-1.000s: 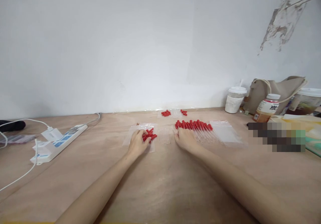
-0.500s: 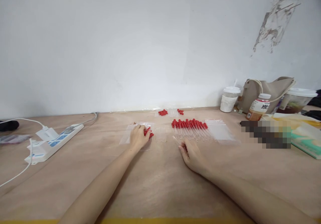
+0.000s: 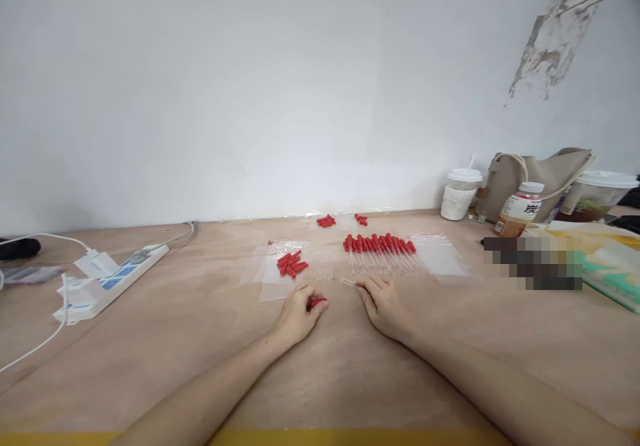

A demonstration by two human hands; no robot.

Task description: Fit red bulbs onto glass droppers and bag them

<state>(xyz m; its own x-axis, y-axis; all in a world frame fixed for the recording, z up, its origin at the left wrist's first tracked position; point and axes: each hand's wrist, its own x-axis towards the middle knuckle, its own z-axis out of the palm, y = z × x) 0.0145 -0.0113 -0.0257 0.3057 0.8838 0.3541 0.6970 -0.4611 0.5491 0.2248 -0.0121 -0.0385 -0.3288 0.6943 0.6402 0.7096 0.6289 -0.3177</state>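
Observation:
My left hand (image 3: pixel 299 314) is closed around a red rubber bulb (image 3: pixel 319 302), whose tip shows between thumb and fingers. Opposite it, my right hand (image 3: pixel 384 306) pinches a clear glass dropper tube (image 3: pixel 349 281) that points left. A pile of loose red bulbs (image 3: pixel 291 263) lies on a clear plastic bag (image 3: pixel 273 291) beyond my left hand. Several bare clear tubes (image 3: pixel 323 266) lie in a row right of that pile. Past my right hand, droppers with red bulbs fitted (image 3: pixel 380 246) lie side by side, their clear ends toward me.
Another clear bag (image 3: pixel 440 256) lies right of the droppers. More red bulbs (image 3: pixel 327 221) rest near the wall. A white power strip (image 3: pixel 120 286) with cables is at left. A lidded cup (image 3: pixel 460 196), a bottle (image 3: pixel 519 209) and a grey bag (image 3: pixel 550 169) stand at right.
My left hand has come away from the bulb pile toward me and to the right, carrying a red bulb. My right hand stays nearly in place, its tube turned closer to level.

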